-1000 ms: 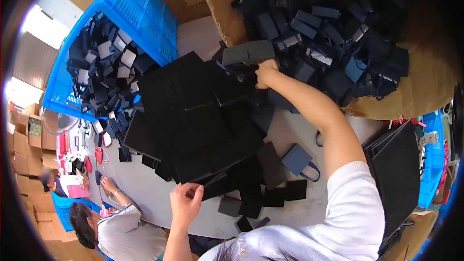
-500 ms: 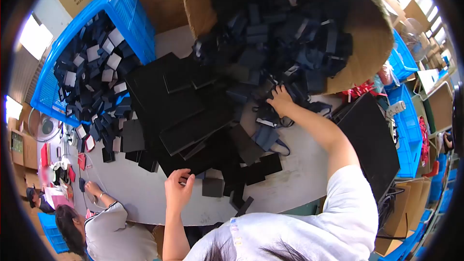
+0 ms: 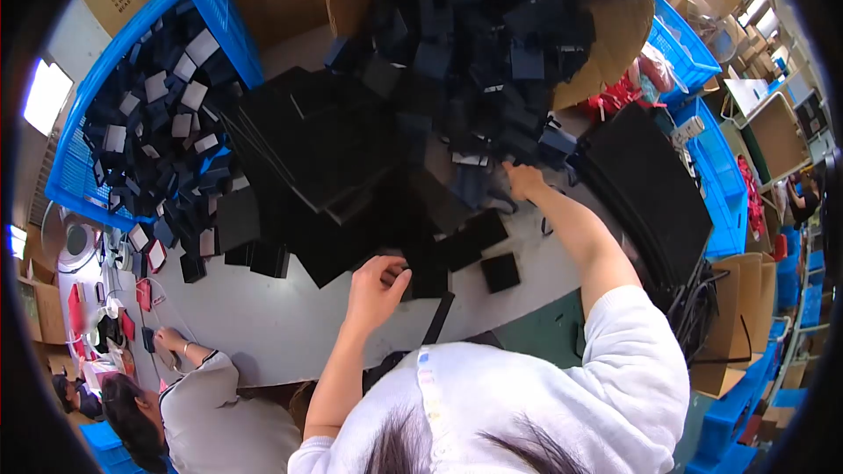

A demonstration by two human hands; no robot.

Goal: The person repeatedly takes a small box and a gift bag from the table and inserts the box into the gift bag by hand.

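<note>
My right hand (image 3: pixel 525 183) reaches over the table at the near edge of a heap of dark boxes (image 3: pixel 527 61). Its fingertips are beside a dark blue piece with a strap (image 3: pixel 474 183); blur hides whether they grip anything. Close to the front of the table, my left hand (image 3: pixel 378 290) hovers with fingers loosely curled and the thumb apart, nothing visible in it. Under and beside it lie black boxes, one of them a separate square box (image 3: pixel 500 272). Large flat black panels (image 3: pixel 299 140) are stacked left of the heap.
A large carton (image 3: pixel 619 44) lies open around the heap. At left, a blue crate (image 3: pixel 237 26) overflows with small dark boxes. A black case (image 3: pixel 645 197) stands at right, near blue bins (image 3: pixel 724 175). A co-worker (image 3: pixel 211 404) sits at left along the grey table (image 3: pixel 290 333).
The view has shifted, and the scene sits higher in it. My right hand has drawn back from the heap towards me. My left hand has moved right, over the black boxes.
</note>
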